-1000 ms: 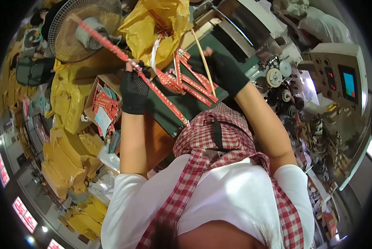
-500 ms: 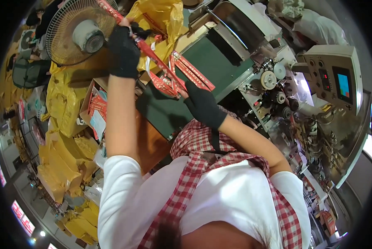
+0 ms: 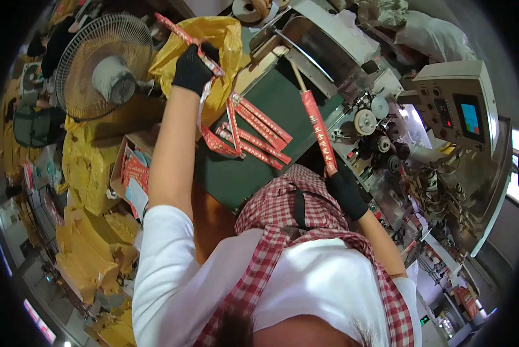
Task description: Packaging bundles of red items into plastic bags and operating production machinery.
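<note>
In the right hand [image 3: 346,191], black-gloved, a red printed sleeve [image 3: 319,133] is pinched by its lower end; a pale wooden stick [image 3: 297,75] is seen projecting from the far end, pointed up toward the machine [image 3: 337,34]. As a judgement: the sleeve is best pinched lightly, so that no crease or tear is put in it, and the stick is best held in line with it, since a long bare end could be knocked against metalwork. By the left hand [image 3: 193,69], gloved alike, a red packet [image 3: 175,29] is gripped toward its near end, in front of the yellow bag [image 3: 230,40]; whether the bag is touched cannot be told. A clear path for both packet ends is advised, as loose film could snag them. Pose: left arm extended well forward, forearm nearly straight; right elbow bent, wrist held low beside the checked apron [image 3: 288,191]. Between the hands, more red packets [image 3: 265,124] are laid on a dark green belt [image 3: 225,179], some side by side, one strip bent sharply; whether they are joined cannot be made out. Farther out, a fan [image 3: 113,81] is stood at the left, a control panel [image 3: 442,110] mounted at the right
</note>
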Available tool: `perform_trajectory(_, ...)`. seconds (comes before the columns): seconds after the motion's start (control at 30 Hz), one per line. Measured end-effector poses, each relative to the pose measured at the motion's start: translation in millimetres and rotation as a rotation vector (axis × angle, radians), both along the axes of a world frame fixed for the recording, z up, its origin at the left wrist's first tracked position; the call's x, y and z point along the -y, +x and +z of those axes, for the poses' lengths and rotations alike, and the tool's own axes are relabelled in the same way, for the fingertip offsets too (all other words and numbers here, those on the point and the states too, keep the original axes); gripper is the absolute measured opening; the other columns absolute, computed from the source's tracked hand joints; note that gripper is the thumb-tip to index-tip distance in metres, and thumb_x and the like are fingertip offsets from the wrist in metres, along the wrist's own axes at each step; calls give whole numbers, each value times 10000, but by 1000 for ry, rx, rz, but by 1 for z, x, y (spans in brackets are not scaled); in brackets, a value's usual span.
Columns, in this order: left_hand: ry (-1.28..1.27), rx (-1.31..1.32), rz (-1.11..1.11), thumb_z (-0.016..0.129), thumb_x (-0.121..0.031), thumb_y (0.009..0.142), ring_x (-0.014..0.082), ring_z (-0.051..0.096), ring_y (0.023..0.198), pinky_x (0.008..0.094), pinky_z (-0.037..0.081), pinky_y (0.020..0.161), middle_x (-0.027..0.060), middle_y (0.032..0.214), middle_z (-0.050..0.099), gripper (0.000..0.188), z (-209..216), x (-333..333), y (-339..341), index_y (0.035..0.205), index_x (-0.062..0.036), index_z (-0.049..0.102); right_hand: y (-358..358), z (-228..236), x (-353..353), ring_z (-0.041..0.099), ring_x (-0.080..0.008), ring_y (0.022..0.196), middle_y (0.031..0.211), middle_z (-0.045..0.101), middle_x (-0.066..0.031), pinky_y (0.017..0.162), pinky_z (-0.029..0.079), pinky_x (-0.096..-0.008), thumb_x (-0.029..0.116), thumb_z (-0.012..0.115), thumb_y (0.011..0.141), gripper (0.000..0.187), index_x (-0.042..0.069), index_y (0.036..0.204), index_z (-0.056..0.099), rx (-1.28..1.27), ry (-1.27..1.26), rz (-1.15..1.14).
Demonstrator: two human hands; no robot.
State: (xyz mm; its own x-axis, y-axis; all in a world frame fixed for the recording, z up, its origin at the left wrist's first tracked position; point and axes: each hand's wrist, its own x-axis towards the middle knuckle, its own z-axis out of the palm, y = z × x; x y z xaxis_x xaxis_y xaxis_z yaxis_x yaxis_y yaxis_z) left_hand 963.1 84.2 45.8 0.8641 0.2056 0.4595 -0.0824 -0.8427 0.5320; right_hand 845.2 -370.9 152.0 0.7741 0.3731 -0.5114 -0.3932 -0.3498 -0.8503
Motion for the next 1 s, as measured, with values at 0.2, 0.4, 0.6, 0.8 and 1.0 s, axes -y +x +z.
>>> perform_trajectory(0.2,-1246,-169,-209,578,-243,906,30,399,481,180,279,405,-21,817,541,231,54,143,-35,1043,-58,595,21,24,-23,361,-54,484,587,401,36,441,268,-222,396,449,950,353,79,805,504,-443,238,6)
perform_trajectory(0.4,-1738,-290,-116,585,-211,895,14,407,488,168,260,405,-53,722,528,180,95,161,-54,999,-68,618,19,28,-47,340,-48,474,574,395,38,445,250,-213,413,453,948,352,80,848,509,-321,168,175)
perform_trajectory(0.6,-1553,-447,-32,636,-248,852,43,455,526,197,334,458,-51,656,508,161,76,188,-69,870,-93,595,19,18,-68,446,-71,542,603,459,15,497,350,-241,403,447,958,372,49,906,551,-267,149,176)
perform_trajectory(0.8,-1400,-267,74,618,-267,879,64,536,683,221,433,627,-4,745,579,221,107,182,-71,866,-47,602,36,17,-74,557,-319,601,656,542,-144,537,421,-389,241,530,908,242,60,751,563,665,-160,564)
perform_trajectory(1.0,-1477,-330,107,556,-359,908,122,555,545,270,438,540,29,607,564,339,112,187,-81,812,-38,605,41,34,-109,511,-339,529,612,510,-161,502,383,-390,237,505,934,301,35,718,560,566,26,510)
